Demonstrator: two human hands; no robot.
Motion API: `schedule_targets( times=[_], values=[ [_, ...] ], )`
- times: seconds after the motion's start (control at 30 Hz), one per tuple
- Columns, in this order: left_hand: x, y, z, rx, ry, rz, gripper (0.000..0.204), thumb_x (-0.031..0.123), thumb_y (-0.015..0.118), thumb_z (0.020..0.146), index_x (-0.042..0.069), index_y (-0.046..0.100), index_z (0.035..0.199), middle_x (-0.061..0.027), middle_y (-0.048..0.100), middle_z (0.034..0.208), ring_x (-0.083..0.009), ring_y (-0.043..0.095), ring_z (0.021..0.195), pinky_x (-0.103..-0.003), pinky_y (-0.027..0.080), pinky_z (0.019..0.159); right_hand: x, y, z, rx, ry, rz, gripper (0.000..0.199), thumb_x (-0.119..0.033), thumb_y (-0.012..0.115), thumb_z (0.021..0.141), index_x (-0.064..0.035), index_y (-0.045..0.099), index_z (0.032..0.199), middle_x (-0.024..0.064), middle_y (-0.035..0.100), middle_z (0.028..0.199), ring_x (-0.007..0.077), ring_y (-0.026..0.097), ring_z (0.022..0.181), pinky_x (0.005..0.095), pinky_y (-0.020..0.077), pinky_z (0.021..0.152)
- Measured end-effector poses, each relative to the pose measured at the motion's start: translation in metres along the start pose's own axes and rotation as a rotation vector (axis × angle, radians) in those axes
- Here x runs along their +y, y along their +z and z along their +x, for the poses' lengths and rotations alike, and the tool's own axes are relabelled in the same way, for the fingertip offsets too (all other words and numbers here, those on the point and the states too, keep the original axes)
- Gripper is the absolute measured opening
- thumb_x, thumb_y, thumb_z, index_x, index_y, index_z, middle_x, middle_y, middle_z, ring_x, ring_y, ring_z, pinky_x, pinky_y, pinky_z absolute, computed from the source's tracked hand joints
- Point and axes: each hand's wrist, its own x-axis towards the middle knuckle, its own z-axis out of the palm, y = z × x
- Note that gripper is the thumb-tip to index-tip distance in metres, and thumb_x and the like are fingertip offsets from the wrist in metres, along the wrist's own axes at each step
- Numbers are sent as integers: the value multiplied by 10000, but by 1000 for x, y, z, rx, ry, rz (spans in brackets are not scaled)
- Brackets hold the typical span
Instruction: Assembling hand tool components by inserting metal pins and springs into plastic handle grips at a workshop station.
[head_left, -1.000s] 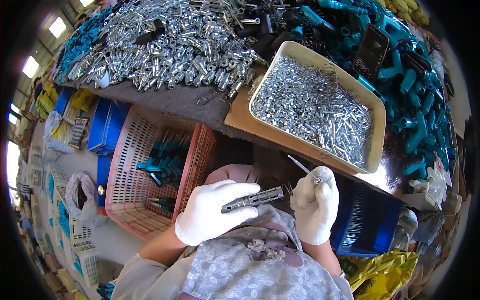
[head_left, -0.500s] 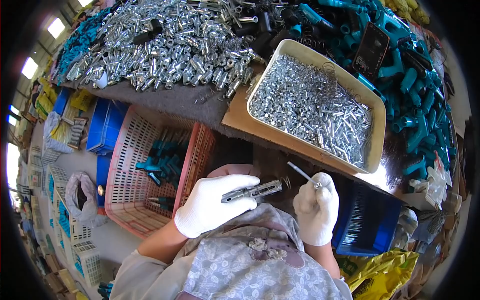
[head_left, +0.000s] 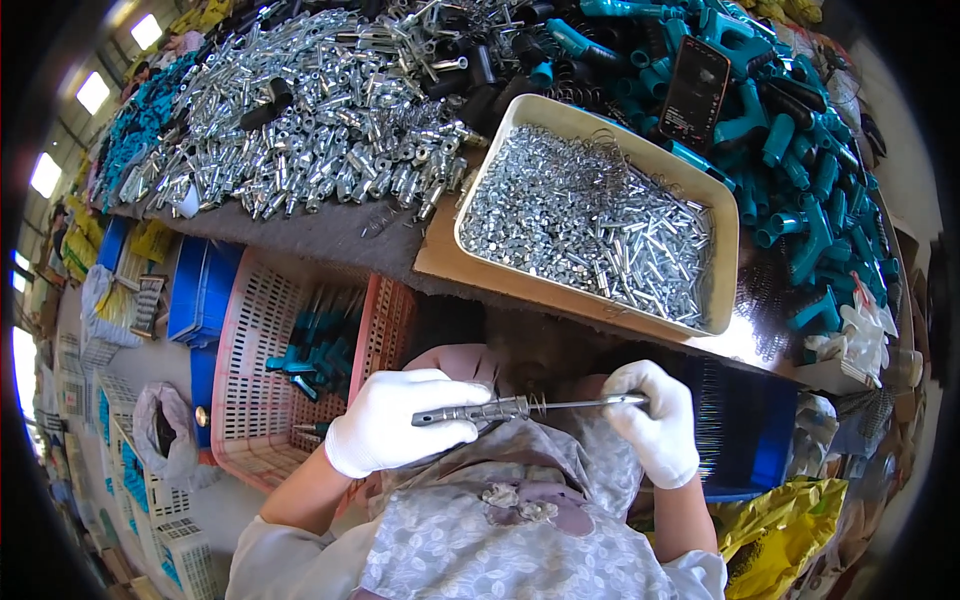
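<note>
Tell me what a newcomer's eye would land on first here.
First the two white-gloved hands low in the middle: the left hand grips a metal tool whose thin rod the right hand pinches. Above them sits a beige tray heaped with small silver parts, with teal plastic handles piled to its right.

Premises: a factory assembly workshop. At 12 o'clock the surface (head_left: 330, 235) carries heaps of bright metal fittings (head_left: 300, 120) and teal plastic handles (head_left: 800, 150), with a tray of small screws (head_left: 600, 225); stacked plastic crates (head_left: 300, 380) stand at 9 o'clock under skylights (head_left: 95, 90).
</note>
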Motion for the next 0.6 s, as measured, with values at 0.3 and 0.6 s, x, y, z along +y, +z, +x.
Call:
schedule_targets(
  times=[0.3,0.6],
  values=[
    [0,9,5,-53,33,-3,349,184,798,803,61,729,1123,-118,710,866,-249,690,699,-320,552,644,8,15,-1,-214,-34,-4,156,-65,659,849,-13,622,992,60,638,910,110,588,824,260,490,785],
    [2,12,11,-100,38,-57,365,94,821,758,10,723,1099,-113,692,841,-218,664,683,-297,517,622,-1,7,0,-215,7,-48,179,-88,681,847,-5,627,996,79,652,908,136,623,836,283,504,799]
  ],
)
